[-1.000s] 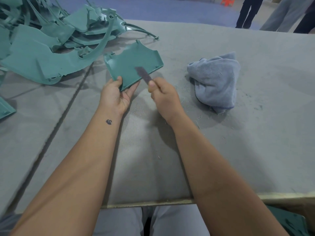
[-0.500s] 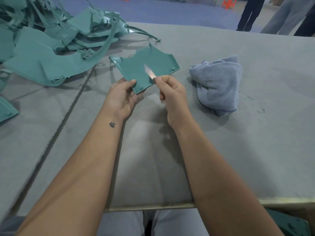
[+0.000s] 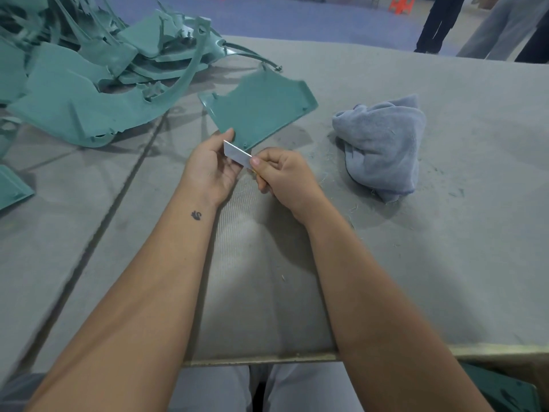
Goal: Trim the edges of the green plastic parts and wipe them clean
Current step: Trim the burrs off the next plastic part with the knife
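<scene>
Head view. Grey felt-covered table, dark seam running diagonally at left, green shavings scattered near cloth. Blue floor beyond far edge; legs of standing people top right.

Green plastic part held above table centre, flat panel tilted, long axis from near-left corner to far-right. Left hand grips its near corner, thumb on top. Right hand pinches blade, blade pointing left against part's near edge.

Pile of green parts far left. Crumpled grey cloth right of hands.
</scene>
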Motion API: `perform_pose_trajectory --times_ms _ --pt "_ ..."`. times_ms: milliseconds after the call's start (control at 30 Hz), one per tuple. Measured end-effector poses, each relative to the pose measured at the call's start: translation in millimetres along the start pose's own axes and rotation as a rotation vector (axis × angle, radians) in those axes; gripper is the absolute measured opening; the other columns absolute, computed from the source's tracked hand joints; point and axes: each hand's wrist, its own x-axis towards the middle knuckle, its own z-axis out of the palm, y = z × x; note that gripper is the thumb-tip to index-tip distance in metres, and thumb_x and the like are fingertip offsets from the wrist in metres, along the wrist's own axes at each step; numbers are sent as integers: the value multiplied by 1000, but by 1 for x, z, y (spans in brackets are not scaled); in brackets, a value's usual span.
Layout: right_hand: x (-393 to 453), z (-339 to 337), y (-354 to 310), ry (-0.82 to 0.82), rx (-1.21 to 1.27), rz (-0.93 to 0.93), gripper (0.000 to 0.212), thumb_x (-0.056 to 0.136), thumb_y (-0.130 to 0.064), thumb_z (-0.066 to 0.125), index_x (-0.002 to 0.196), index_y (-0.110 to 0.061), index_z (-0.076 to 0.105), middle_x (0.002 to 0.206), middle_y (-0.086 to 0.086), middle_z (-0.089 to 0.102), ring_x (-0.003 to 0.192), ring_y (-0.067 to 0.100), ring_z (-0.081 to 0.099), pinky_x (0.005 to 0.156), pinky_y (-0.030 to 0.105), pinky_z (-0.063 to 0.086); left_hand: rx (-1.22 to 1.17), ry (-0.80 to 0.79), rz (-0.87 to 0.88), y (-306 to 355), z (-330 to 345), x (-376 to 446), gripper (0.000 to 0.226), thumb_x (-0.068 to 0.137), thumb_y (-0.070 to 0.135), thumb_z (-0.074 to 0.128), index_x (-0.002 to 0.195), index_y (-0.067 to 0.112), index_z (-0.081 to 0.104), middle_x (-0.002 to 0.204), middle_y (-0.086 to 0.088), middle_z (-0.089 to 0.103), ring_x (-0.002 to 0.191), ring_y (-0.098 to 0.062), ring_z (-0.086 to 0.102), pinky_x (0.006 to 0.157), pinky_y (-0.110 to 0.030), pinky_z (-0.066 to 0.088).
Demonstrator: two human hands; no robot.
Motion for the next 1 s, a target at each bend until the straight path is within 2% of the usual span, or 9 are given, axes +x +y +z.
perform_pose_trajectory --times_ms 100,167,400,533,700,767,833,900,1000 --pt "1 0 2 32 -60 -17 28 96 -12 53 69 -19 59 51 -4 50 51 9 41 55 23 36 -56 39 -7 2 0 -3 19 99 1 43 94 -1 61 74 -10 72 66 -18 71 63 -28 60" --pt "1 1 3 56 -70 -39 28 96 -10 52 70 -20 57 53 -3 48 53 10 40 56 25 36 -61 48 8 2 2 -4 20 99 0 43 91 -1 61 69 -10 72 62 -17 71 59 -26 59" --pt "0 1 3 121 -112 -106 30 96 -8 52 70 -22 54 60 2 48 59 13 40 59 28 34 -11 45 30 2 3 -6 20 97 -3 45 87 -1 62 68 -10 72 64 -18 71 58 -25 59" --pt "-1 2 4 150 -102 -119 31 96 -9 51 68 -22 53 59 -1 46 59 10 38 57 24 32 3 38 38 0 3 -5 19 98 -3 44 89 0 61 69 -10 72 66 -18 71 60 -26 59" --pt "4 -7 7 306 221 -75 29 99 -10 47 73 -20 54 63 1 43 63 12 36 62 26 30 83 4 42 1 -1 -5 17 99 -2 43 95 3 59 75 -8 73 69 -16 72 61 -23 58" --pt "5 -8 8 321 249 -82 28 99 -12 47 74 -20 54 62 1 45 61 11 36 60 25 30 80 4 42 1 -1 -5 17 99 -2 43 95 3 59 77 -8 73 70 -17 71 62 -24 58" --pt "5 -7 8 291 228 -92 27 98 -14 48 73 -22 55 61 -1 46 57 9 36 57 24 30 63 10 43 1 -1 -5 18 99 -2 43 95 2 60 77 -8 73 71 -17 71 63 -24 58" --pt "4 -5 7 192 137 -92 27 96 -15 51 71 -23 58 58 -3 48 54 8 38 55 23 32 19 7 47 1 -1 -6 19 98 -3 42 94 1 60 74 -9 73 69 -17 72 63 -25 59" --pt "4 -2 8 92 6 -109 29 94 -10 53 68 -22 59 54 -4 47 55 9 40 58 25 36 9 15 55 2 0 -6 20 98 -5 41 93 -1 60 71 -10 72 66 -18 72 60 -26 58"
